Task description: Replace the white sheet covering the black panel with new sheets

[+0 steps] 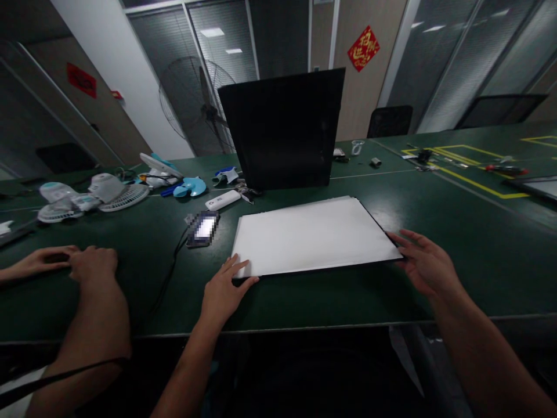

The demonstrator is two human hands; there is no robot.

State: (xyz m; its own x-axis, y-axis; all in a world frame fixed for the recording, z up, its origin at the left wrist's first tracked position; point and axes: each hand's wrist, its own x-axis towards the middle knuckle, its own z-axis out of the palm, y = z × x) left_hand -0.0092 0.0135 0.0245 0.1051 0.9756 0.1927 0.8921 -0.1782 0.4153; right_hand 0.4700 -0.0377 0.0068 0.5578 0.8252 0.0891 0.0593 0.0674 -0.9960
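Observation:
A flat white panel (313,238) with a thin black edge lies on the green table in front of me. My left hand (224,290) rests at its near left corner, fingertips on the white surface and thumb along the front edge, fingers apart. At the near right corner, my right hand (426,258) pinches the panel's edge, its thumb side up; the fingers beneath are partly hidden. Behind the panel a large black screen-like sheet (287,130) stands upright, leaning slightly back.
Left of the panel lie a phone (203,228) with a dark cord, a white stick-shaped device (223,200) and several small fans (124,197). Another person's hands (93,261) rest at the left. A clear cup (357,147) and a screwdriver (507,169) are further back on the green table (478,244).

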